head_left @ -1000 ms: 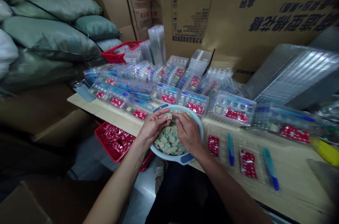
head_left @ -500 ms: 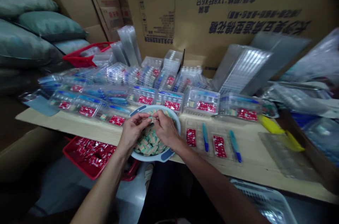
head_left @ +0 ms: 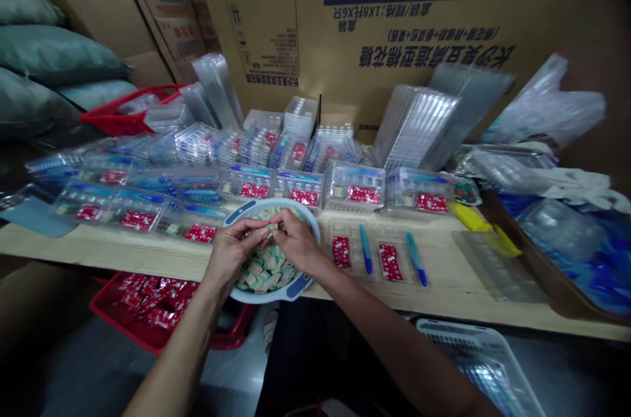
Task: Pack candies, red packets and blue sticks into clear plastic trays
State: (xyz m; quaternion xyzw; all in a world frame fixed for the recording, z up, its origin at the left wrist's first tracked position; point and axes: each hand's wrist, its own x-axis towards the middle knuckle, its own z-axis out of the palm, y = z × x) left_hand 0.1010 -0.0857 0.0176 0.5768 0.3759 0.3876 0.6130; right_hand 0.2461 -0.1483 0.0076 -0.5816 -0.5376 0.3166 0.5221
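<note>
Over a pale blue bowl (head_left: 276, 297), my left hand (head_left: 235, 247) and my right hand (head_left: 297, 241) meet fingertip to fingertip. Both are closed in a pinch on a small striped piece (head_left: 273, 227), mostly hidden by the fingers. Many loose green-and-tan striped pieces (head_left: 266, 270) fill the bowl. Right of it, two clear plastic trays lie on the table, each with a red patterned packet (head_left: 340, 252) and a blue pen-like stick (head_left: 365, 248). Behind the bowl stand filled clear packs (head_left: 355, 185) holding similar packets, sticks and striped pieces.
Stacks of clear trays (head_left: 417, 124) lean against a large cardboard box (head_left: 315, 29). A yellow object (head_left: 486, 227) lies at right beside a brown box (head_left: 552, 285) of blue items. Below the table (head_left: 444, 302) are a red basket (head_left: 148, 338) of packets and a white basket (head_left: 473, 331).
The view has shifted right, so the table and its contents appear further left. Both hands stay pinched together over the bowl.
</note>
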